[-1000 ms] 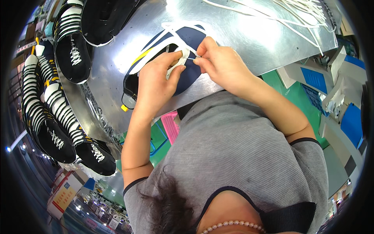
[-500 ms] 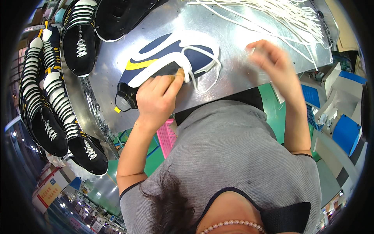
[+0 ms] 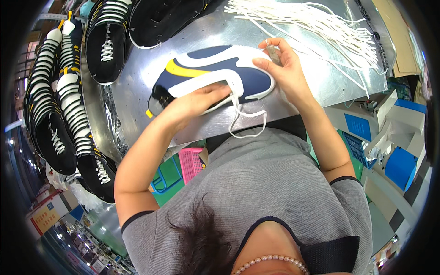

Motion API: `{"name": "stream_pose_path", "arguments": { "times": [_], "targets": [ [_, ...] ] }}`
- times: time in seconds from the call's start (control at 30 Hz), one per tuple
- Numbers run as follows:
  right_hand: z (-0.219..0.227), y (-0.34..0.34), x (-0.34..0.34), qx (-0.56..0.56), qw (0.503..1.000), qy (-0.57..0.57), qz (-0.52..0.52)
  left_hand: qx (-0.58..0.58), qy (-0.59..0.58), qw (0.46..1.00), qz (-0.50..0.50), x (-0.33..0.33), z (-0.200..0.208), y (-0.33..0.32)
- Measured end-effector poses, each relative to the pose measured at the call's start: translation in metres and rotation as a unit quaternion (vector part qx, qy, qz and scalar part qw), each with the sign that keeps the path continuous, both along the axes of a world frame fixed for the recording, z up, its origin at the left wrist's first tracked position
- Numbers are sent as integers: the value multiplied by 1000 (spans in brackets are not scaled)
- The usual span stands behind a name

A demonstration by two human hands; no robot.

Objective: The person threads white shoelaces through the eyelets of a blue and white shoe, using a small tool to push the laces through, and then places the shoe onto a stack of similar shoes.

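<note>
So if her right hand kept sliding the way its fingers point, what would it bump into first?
Probably the pile of loose white laces on the metal table. The right hand rests at the navy shoe upper, fingers aimed up and left; depth is hard to judge.

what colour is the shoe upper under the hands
Navy blue with white curved bands and a yellow stripe; the shoe upper shows best in the head view.

Navy shoe upper (image 3: 215,73) with white curved bands and a yellow stripe, lying flat on its side on metal table (image 3: 302,78), toe toward left. White lace (image 3: 245,117) threaded at its lower edge, loop hanging over table edge.
</note>
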State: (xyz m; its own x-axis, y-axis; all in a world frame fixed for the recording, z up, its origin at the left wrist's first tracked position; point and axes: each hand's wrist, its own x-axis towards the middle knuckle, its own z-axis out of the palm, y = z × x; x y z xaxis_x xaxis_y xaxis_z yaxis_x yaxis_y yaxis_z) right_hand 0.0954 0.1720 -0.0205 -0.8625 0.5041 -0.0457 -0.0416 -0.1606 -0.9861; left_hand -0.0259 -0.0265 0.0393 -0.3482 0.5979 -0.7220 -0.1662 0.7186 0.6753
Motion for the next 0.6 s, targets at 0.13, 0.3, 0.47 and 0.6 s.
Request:
{"name": "stream_pose_path", "arguments": {
  "times": [0.13,0.3,0.47,0.6],
  "targets": [
    [-2,5,-4,-52,998,-18,-8,64,-65,995,40,-10,-13,11],
    [-13,14,-4,-204,978,-44,-13,123,129,981,75,-12,-34,10],
    [-20,22,-9,-275,960,-49,14,127,224,959,119,-2,-30,14],
    [-21,28,-8,-262,962,-62,45,127,267,952,75,-1,-29,20]
  ]
}}
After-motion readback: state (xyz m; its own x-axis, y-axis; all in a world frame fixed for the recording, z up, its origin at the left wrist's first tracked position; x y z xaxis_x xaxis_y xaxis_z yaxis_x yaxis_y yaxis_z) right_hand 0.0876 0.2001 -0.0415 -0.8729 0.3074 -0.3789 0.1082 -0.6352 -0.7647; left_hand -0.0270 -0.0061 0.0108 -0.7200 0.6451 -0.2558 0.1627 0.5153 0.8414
